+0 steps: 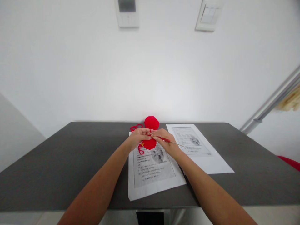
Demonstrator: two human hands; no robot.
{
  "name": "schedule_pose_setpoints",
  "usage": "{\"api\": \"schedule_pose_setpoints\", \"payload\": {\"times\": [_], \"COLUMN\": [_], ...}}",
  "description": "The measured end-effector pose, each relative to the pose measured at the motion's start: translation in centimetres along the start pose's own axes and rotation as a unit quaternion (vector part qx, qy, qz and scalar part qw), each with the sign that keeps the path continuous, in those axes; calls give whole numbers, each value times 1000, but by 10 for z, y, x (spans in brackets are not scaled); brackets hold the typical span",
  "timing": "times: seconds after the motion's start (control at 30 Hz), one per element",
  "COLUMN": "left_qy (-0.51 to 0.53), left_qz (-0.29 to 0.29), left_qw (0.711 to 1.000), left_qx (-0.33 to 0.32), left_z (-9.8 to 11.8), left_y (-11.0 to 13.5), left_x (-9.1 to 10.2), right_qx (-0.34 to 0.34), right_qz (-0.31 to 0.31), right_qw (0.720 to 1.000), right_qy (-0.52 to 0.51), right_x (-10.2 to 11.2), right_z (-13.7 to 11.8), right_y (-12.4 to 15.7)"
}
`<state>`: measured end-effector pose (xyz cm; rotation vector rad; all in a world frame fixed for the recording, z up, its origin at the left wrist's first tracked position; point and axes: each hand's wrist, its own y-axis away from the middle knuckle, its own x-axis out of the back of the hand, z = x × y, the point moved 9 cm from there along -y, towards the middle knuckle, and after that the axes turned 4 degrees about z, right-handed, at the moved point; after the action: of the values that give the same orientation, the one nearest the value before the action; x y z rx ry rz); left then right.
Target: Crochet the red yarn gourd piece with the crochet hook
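Table (89,162), far edge: left hand (137,137) pinched closed on red yarnwork (149,145), likely soft, light, best held by rim; right hand (167,136) closed round red-handled tool (165,139).

Looks bright and softly lit, palest across the middle of the wall (164,78) and greyer toward the upper corners. Seems lit from above, judging by thin shadows under the wall screen (128,14) and light switch (209,15). Reads dull, grainy and nearly glare-free on the dark desk (82,162). Glows flat on the red yarn (152,122), with stitches lost. Stretches and tilts toward the edges, smearing the yellowish bundle (290,100) at far right.
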<state>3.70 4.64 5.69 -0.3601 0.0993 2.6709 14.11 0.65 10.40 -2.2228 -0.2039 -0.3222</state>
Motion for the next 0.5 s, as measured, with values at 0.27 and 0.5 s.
{"api": "schedule_pose_setpoints", "payload": {"times": [0.27, 0.5], "left_qy": [-52, -58], "left_qz": [48, 196], "left_qw": [996, 970], "left_qx": [-54, -131], "left_z": [0, -5], "left_y": [-5, -7], "left_x": [11, 18], "right_qx": [36, 68], "right_qz": [-10, 10], "right_qw": [995, 981], "right_qy": [97, 180], "right_x": [-9, -13], "right_z": [5, 3], "right_y": [5, 8]}}
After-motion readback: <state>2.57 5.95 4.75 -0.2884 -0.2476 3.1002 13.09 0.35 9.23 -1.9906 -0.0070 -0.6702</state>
